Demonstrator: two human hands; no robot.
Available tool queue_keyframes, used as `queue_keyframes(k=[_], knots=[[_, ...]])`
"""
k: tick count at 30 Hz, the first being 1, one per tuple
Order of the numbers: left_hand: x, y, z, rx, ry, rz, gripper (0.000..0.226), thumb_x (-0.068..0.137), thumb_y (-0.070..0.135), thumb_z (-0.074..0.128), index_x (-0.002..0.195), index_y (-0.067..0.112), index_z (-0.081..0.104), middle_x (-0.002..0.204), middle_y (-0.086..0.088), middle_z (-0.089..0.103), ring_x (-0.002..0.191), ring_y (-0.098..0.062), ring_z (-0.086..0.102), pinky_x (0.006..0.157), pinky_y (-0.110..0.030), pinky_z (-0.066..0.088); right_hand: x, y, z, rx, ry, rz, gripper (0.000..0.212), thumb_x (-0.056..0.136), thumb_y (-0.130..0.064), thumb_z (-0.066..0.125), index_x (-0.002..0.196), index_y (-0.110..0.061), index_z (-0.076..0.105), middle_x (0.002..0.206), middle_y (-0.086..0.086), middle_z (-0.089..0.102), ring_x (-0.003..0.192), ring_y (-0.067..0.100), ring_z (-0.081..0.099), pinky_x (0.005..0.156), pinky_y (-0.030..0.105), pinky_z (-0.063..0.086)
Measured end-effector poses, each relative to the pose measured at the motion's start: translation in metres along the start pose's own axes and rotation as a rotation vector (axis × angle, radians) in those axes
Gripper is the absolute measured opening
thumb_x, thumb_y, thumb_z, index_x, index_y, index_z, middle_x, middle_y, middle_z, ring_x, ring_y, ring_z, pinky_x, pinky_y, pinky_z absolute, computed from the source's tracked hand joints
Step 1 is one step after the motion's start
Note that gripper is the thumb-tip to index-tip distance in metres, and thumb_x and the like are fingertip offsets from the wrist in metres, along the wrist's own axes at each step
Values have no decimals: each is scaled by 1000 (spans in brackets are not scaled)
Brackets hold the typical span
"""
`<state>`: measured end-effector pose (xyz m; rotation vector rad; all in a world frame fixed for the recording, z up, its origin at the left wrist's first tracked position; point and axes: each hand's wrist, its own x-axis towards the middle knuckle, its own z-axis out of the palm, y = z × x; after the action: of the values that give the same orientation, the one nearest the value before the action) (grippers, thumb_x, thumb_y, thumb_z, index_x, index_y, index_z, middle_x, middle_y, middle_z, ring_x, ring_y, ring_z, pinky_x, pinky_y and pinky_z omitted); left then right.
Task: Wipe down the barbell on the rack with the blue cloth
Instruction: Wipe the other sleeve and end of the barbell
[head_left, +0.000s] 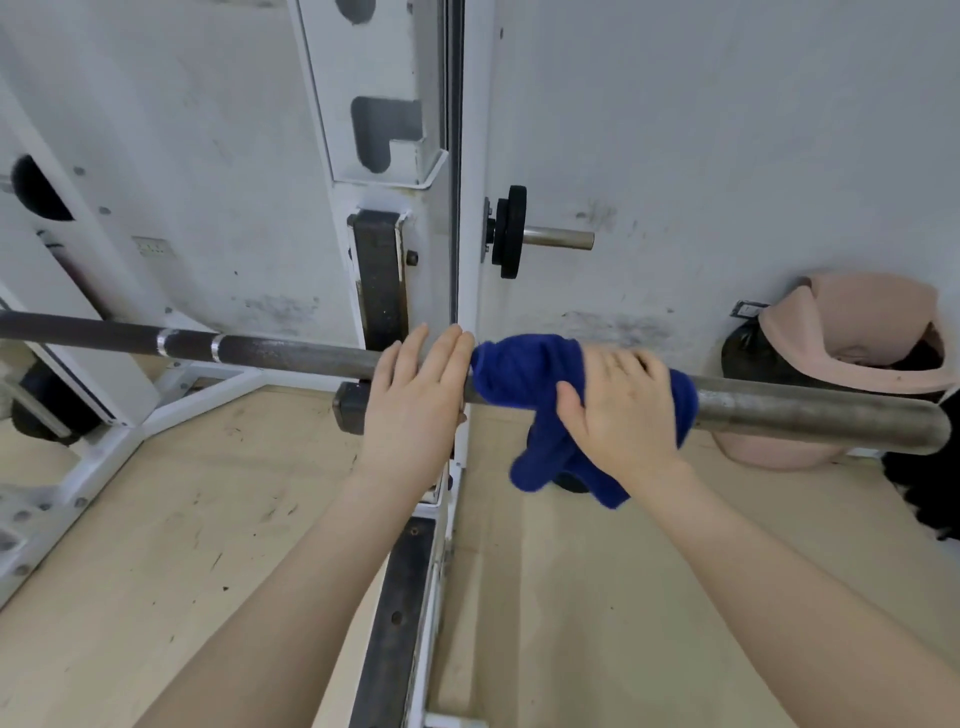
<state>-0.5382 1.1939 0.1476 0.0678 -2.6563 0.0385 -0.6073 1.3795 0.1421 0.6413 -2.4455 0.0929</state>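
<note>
A right hand (623, 405) presses the blue cloth (524, 364) over the barbell (291, 353) at centre frame, fingers draped across and thumb beneath, its grip loose round the bar. The left hand (415, 395) lies flat just beside it, fingers straight, holding nothing. Wiping is under way near the white rack (374, 130); next, probably, a slide toward the bare sleeve at right.

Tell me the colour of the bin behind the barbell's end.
Pale pink bin, seen in the head view.
</note>
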Motion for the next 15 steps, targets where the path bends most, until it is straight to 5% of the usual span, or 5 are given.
queue_keyframes(k=[3, 6, 10, 15], knots=[[2, 2, -4, -16, -59, -20, 77, 68, 16, 77, 136, 9, 40, 138, -8, 47, 132, -35, 35, 106, -47, 29, 5, -10, -8, 107, -56, 165, 48, 87, -41, 29, 113, -9, 55, 81, 4, 69, 74, 25, 63, 81, 37, 42], [4, 6, -7, -50, -97, -65, 73, 81, 18, 65, 143, 14, 25, 149, -2, 31, 139, -28, 19, 111, -41, 19, 14, -36, -10, 136, -151, 35, 54, 91, -43, 17, 133, -20, 42, 102, 2, 69, 94, 24, 62, 89, 40, 38], [7, 16, -10, -76, -134, -152, 81, 78, 34, 66, 143, 15, 20, 151, -1, 23, 140, -28, 13, 111, -42, 17, 15, -20, -10, 148, -154, -67, 50, 91, -42, 15, 118, -21, 52, 101, -1, 68, 92, 23, 62, 88, 38, 39], [9, 35, -4, -62, -94, -222, 83, 75, 40, 68, 141, 8, 28, 150, -13, 26, 138, -35, 16, 111, -49, 13, -6, 60, -13, 97, -44, 196, 37, 85, -26, 28, 91, -7, 59, 72, 12, 66, 71, 33, 59, 83, 39, 41]])
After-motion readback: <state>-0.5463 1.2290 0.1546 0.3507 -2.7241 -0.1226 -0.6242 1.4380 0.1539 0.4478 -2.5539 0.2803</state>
